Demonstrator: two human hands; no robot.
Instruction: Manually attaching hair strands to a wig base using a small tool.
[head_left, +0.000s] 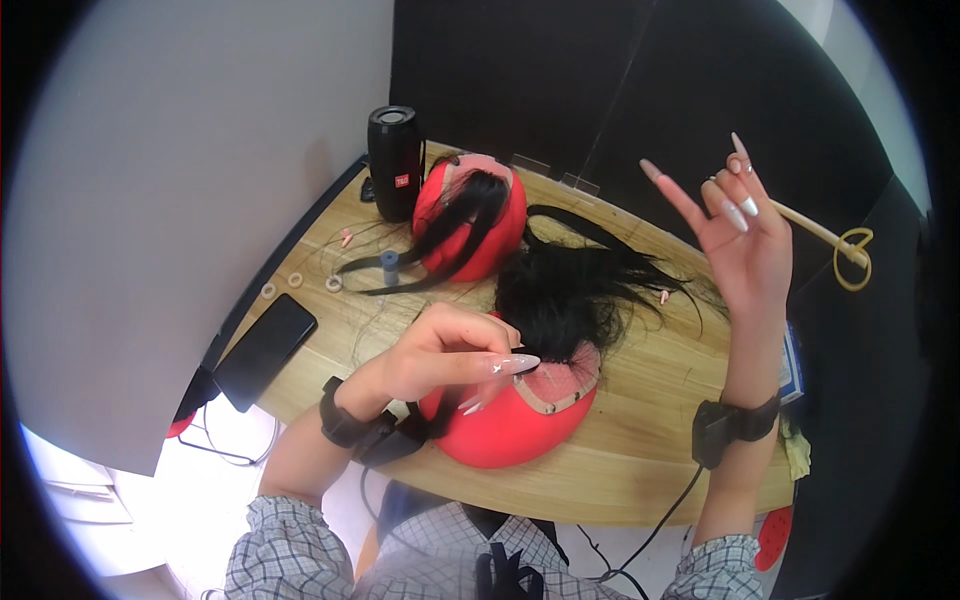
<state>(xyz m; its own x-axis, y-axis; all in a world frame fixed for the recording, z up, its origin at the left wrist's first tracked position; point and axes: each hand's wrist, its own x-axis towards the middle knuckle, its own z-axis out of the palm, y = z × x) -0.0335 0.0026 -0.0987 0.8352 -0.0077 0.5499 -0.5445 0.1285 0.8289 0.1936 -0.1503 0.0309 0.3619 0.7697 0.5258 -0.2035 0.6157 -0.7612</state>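
Near the table's front edge sits a red rounded head form [515, 435] with a pink mesh wig cap piece [560, 385] on it. Long black hair [555, 290] spreads from the mesh toward the back. My left hand [445, 350] is closed in a pinch over the form's left side, with a dark strand of hair [520, 352] at its fingertips. Raised at the right, my right hand [745, 225] has its little finger stretched out and its other fingers bent in. A thin wooden stick [810, 228] with a yellow band looped at its end sticks out from that hand.
Behind stands a second red form [475, 225] with black hair, beside a black cylindrical speaker [395, 165]. A phone [267, 350], small tape rings [333, 284] and a blue-grey spool [389, 268] lie at left. Dark panels [560, 80] border the table. Cables hang from both wrist straps.
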